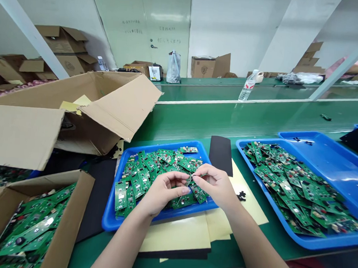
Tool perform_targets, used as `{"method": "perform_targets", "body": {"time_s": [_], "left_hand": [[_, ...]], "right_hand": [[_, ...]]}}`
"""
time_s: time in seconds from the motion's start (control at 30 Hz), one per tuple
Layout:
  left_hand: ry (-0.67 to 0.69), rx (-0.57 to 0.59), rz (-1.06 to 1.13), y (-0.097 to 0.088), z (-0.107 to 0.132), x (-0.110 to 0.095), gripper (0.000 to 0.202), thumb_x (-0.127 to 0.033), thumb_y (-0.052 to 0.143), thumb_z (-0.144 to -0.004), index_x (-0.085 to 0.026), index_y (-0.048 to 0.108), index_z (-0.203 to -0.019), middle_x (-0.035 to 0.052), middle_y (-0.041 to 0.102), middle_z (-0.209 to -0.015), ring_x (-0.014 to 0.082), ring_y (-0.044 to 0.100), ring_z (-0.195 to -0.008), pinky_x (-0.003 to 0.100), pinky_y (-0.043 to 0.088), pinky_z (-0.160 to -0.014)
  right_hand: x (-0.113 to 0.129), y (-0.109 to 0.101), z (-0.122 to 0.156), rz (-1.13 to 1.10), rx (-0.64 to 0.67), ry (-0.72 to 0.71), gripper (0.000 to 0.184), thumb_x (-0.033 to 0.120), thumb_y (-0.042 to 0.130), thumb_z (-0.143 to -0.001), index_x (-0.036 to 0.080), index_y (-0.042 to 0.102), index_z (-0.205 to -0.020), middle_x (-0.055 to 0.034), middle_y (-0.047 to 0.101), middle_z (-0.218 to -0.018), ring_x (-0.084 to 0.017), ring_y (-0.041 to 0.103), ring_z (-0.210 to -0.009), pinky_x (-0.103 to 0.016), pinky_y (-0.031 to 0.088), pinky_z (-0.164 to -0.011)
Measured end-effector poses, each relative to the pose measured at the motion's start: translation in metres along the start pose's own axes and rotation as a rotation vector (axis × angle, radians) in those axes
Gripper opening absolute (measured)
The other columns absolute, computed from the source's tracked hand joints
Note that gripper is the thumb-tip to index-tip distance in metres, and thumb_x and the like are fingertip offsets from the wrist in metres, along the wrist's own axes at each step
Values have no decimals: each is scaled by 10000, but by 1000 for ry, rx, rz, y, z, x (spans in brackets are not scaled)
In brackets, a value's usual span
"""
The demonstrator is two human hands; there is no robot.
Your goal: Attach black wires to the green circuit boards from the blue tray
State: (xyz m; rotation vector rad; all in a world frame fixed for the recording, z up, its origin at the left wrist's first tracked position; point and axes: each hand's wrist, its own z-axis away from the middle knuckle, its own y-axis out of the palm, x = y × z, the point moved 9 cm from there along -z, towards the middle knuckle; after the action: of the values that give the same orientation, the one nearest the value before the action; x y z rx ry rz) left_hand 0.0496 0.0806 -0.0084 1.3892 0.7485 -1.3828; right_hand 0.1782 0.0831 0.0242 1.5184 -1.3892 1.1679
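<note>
Green circuit boards (151,165) lie heaped in a shallow blue plastic tray (119,224) on the green desk (103,260), and both hands work directly above that heap. The left hand (162,192) and the right hand (215,186) meet at the fingertips, each in a closed pinching grip on one small thin piece (189,182), too small to make out clearly, held just over the middle of the tray. Neither grip is released. Under the near edge of the tray lie yellow-backed black sheets (173,237), and a black foam strip (221,154) sits just beyond its far rim. To the right, a second blue plastic tray (313,243) carries another pile of green boards (298,189). To the left, an open cardboard box (73,212) holds more boards (29,225), with a larger flapped cardboard box (116,100) behind it. Farther off, a clear plastic water bottle (248,86) stands beyond a green conveyor (230,109).
</note>
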Motion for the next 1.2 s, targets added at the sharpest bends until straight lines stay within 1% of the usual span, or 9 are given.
{"method": "perform_targets", "body": {"time_s": [0.27, 0.33, 0.43, 0.5, 0.6, 0.73, 0.83, 1.07, 1.2], "left_hand": [[48, -59, -70, -4, -2, -3, 327, -237, 819, -564, -154, 686, -851, 35, 646, -802, 148, 570, -762, 281, 470, -723], [67, -78, -97, -6, -2, -4, 327, -228, 815, -560, -153, 680, -848, 35, 642, -799, 155, 570, -765, 289, 475, -725], [123, -137, -155, -12, -2, -8, 318, -225, 797, -579, -156, 662, -858, 32, 623, -804, 166, 568, -791, 297, 492, -724], [211, -194, -209, -17, 0, -15, 303, -243, 776, -614, -167, 649, -879, 40, 608, -860, 175, 569, -824, 302, 507, -721], [427, -242, -306, -18, 8, -33, 261, -253, 739, -673, -191, 638, -905, 50, 575, -934, 174, 568, -841, 305, 514, -730], [702, -231, -517, -7, 22, -53, 220, -210, 699, -728, -212, 639, -940, 53, 568, -900, 186, 559, -849, 316, 499, -735], [821, -214, -655, 1, 29, -60, 250, -160, 689, -736, -231, 636, -969, 47, 581, -893, 188, 560, -851, 319, 484, -743], [902, -218, -753, 7, 34, -65, 309, -125, 690, -737, -255, 630, -1011, 36, 584, -905, 173, 573, -851, 293, 483, -739], [851, -188, -698, 6, 31, -60, 290, -157, 699, -736, -241, 642, -1008, 46, 586, -899, 178, 571, -839, 304, 495, -733]], "right_hand": [[-8, 3, 3, -39, -64, 28, 98, 260, 636, -755, 187, 638, -690, -31, 594, -710, -154, 557, -678, -268, 472, -559], [-11, 5, 3, -56, -49, 58, 105, 276, 641, -750, 184, 647, -701, -33, 599, -713, -152, 558, -671, -263, 471, -541], [-12, 8, 2, -103, 13, 99, 109, 281, 643, -739, 187, 679, -782, -34, 613, -754, -151, 571, -688, -265, 484, -553], [-11, 9, 2, -167, 45, 109, 138, 273, 655, -720, 194, 680, -832, -25, 619, -770, -148, 586, -710, -275, 503, -599], [-14, 8, 1, -295, 37, 172, 169, 302, 673, -715, 192, 653, -842, -9, 617, -732, -131, 597, -659, -274, 511, -604], [-22, 18, 3, -372, 97, 305, 248, 409, 690, -713, 169, 638, -748, -1, 614, -639, -112, 583, -557, -254, 489, -542], [-21, 21, 5, -376, 114, 313, 266, 418, 721, -685, 169, 626, -680, 14, 603, -587, -105, 569, -555, -245, 476, -555], [-17, 19, 7, -345, 158, 324, 239, 381, 720, -696, 166, 622, -657, 22, 595, -570, -100, 543, -557, -242, 445, -560], [-17, 22, 9, -408, 198, 355, 251, 383, 732, -688, 164, 616, -650, 17, 606, -566, -104, 560, -553, -247, 463, -572]]}}
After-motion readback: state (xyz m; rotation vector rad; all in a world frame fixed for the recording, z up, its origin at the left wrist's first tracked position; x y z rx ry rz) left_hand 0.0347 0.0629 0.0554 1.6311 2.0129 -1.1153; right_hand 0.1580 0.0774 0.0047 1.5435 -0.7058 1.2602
